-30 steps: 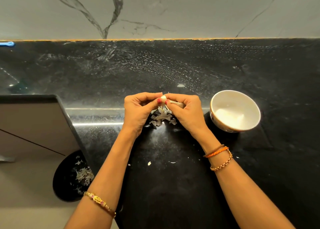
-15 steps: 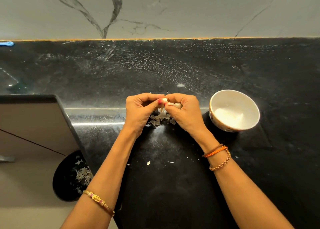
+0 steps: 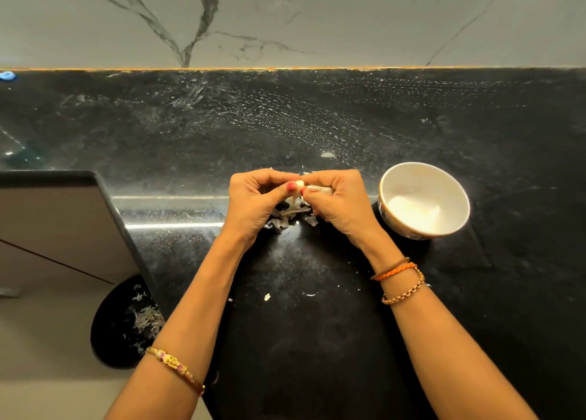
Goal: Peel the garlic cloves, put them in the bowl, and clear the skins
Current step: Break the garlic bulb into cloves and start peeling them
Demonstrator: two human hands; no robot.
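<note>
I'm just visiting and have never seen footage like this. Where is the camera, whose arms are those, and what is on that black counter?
No machine here: a person wears the camera on the head, looking down at their own arms. The left hand and right hand together pinch a garlic clove to peel it. Under them lies a pile of skins on the black counter. A white bowl stands to the right, peeled garlic seemingly inside. Lower left, a dark bin holds more skins.

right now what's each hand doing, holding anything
Left hand: fingers curled, pinching the small white garlic clove.
Right hand: fingers curled, gripping the same clove from the other side.
</note>
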